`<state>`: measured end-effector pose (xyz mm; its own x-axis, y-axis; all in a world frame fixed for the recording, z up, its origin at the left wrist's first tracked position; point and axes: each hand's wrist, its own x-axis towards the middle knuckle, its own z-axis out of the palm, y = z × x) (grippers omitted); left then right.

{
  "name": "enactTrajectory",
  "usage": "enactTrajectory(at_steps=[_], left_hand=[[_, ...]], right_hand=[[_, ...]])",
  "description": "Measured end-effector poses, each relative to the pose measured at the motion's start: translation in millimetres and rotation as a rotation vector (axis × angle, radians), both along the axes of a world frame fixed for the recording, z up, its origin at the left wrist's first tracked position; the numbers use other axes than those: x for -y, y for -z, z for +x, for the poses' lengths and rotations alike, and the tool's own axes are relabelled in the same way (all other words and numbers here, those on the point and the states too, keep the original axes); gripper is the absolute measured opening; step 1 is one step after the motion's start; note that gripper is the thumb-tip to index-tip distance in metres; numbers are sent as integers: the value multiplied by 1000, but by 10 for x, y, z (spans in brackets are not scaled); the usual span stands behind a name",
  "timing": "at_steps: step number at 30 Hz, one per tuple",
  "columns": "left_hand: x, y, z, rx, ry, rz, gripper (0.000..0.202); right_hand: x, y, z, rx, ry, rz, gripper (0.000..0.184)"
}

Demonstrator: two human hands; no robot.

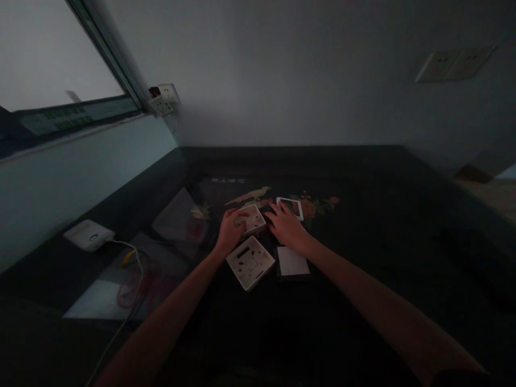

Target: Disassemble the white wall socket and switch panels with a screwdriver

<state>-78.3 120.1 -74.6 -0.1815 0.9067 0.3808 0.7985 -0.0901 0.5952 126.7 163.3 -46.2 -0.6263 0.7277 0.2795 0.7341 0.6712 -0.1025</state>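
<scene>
My left hand (pixel 231 230) grips the left side of a white square plastic box (pixel 253 219), its thumb over the open inside. Just in front of it, nearer to me, lies a second such box (pixel 250 264), turned at an angle, with slots and holes in its floor. My right hand (pixel 285 226) is to the right of the held box, fingers spread and pointing down at the dark tabletop. Its fingertips are close to a white square frame (pixel 300 210) with a dark opening. Below the right wrist lies a white square plate (pixel 292 262) with a dark border.
The dark table (pixel 371 226) carries a printed bird and flowers. At the left, a white device (pixel 88 235) trails a pale cable (pixel 140 269) toward me. Wall sockets (pixel 455 64) are at the right, and a plugged-in socket (pixel 162 105) is in the far left corner.
</scene>
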Motion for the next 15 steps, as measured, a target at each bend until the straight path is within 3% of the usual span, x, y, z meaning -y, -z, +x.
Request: enactTrajectory(at_steps=[9, 15], left_hand=[[43, 0, 606, 45, 92, 19, 32], [89, 24, 856, 109, 148, -11, 23]], right_hand=[[167, -11, 580, 29, 78, -59, 37], [243, -44, 850, 18, 115, -166, 42]])
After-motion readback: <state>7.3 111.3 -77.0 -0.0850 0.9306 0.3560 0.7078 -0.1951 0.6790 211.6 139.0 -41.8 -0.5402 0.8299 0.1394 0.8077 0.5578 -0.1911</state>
